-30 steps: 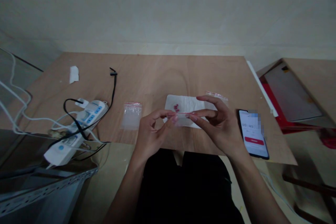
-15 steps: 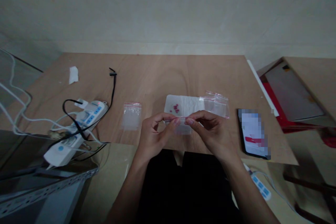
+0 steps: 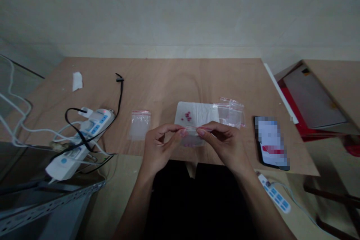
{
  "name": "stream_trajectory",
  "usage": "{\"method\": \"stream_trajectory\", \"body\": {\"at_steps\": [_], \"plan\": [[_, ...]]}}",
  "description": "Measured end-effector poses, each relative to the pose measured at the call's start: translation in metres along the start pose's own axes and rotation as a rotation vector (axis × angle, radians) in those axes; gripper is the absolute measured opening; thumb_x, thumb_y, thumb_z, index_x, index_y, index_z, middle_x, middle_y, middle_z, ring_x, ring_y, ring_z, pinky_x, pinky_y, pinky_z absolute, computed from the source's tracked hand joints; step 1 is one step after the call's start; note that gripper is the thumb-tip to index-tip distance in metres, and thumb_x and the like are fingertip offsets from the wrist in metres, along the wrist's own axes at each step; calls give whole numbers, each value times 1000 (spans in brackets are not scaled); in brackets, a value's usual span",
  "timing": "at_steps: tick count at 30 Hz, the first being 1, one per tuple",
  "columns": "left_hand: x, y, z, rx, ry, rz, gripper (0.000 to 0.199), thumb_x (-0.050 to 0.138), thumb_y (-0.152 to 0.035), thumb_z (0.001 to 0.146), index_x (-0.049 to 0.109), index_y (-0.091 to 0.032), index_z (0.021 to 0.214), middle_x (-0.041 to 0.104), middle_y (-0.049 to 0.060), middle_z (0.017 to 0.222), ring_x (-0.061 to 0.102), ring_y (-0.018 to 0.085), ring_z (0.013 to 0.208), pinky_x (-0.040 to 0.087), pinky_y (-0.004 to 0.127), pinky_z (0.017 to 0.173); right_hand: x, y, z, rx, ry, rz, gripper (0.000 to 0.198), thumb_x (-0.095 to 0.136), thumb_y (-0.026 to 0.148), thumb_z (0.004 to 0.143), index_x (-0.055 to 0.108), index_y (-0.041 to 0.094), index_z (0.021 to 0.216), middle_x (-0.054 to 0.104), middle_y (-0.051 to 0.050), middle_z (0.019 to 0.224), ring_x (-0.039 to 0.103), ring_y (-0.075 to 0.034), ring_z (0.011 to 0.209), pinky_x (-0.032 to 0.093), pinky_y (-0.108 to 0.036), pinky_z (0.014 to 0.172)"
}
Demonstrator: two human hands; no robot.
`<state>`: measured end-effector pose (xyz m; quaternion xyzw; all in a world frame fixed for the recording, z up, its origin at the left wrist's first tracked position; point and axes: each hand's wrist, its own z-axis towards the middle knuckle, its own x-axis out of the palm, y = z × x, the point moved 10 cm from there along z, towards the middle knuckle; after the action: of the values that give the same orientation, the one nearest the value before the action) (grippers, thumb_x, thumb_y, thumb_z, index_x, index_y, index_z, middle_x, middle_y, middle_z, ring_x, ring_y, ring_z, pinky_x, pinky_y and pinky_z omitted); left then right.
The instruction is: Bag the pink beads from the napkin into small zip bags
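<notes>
A small clear zip-lock bag (image 3: 192, 139) with a red line along its top hangs between my hands, and some pinkish bits show at its bottom. My left hand (image 3: 163, 144) pinches the bag's top edge at the left between thumb and fingers. At the right end of that edge, my right hand (image 3: 225, 142) has the same kind of pinch. Just beyond lies a white sheet (image 3: 204, 111) with several small red pieces (image 3: 188, 116) on its left part. More clear zip-lock bags (image 3: 232, 111) overlap the sheet's right end. Another stack of such bags (image 3: 140, 124) lies left of my left hand.
A phone (image 3: 271, 142) lies at the right of the wooden table (image 3: 168, 78). On the left, a white power strip (image 3: 81, 144) with tangled cables hangs over the table's edge. A scrap of white paper (image 3: 77, 81) lies farther back. Another power strip (image 3: 274, 193) is below, at the right.
My hands have moved slightly apart along the bag's top edge, the left one shifting left. More of the bag and the pinkish bits inside now show below my fingers.
</notes>
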<state>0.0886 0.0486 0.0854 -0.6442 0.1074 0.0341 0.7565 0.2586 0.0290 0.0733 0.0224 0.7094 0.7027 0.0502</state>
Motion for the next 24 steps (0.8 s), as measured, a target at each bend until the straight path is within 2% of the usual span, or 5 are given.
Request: {"method": "stream_trajectory", "body": {"at_steps": [4, 7, 12, 17, 24], "plan": [[-6, -5, -2, 31, -68, 35, 11, 72, -29, 78, 73, -19, 73, 75, 2, 69, 69, 14, 63, 55, 23, 60, 6, -2, 1, -4, 33, 73, 7, 76, 27, 71, 75, 24, 77, 75, -1, 76, 67, -16, 71, 54, -29, 68], [-4, -9, -4, 50, -82, 53, 11, 70, -28, 78, 71, -18, 72, 74, 1, 68, 68, 13, 62, 53, 21, 59, 8, 3, 1, -41, 6, 45, 5, 74, 27, 73, 73, 22, 71, 73, 0, 69, 66, -14, 65, 53, -26, 64], [1, -4, -5, 25, -26, 13, 12, 66, -27, 82, 68, -17, 77, 72, 2, 71, 67, 13, 66, 53, 21, 62, 8, 9, 0, -69, -18, -44, 8, 73, 26, 74, 74, 20, 69, 73, -2, 67, 66, -15, 63, 52, -27, 61], [13, 7, -3, -12, 103, -63, 11, 73, -29, 77, 72, -18, 79, 75, 3, 76, 69, 15, 72, 54, 24, 68, 7, 1, 3, 10, 24, -17, 5, 77, 28, 70, 77, 23, 67, 75, -3, 67, 68, -16, 63, 54, -28, 61], [19, 0, -1, 43, 81, 55, 13, 69, -27, 80, 73, -18, 71, 75, 2, 69, 68, 14, 62, 52, 22, 60, 12, -17, 2, 92, 139, 46, 18, 76, 39, 72, 77, 22, 70, 75, -3, 68, 70, -17, 66, 57, -28, 64]]}}
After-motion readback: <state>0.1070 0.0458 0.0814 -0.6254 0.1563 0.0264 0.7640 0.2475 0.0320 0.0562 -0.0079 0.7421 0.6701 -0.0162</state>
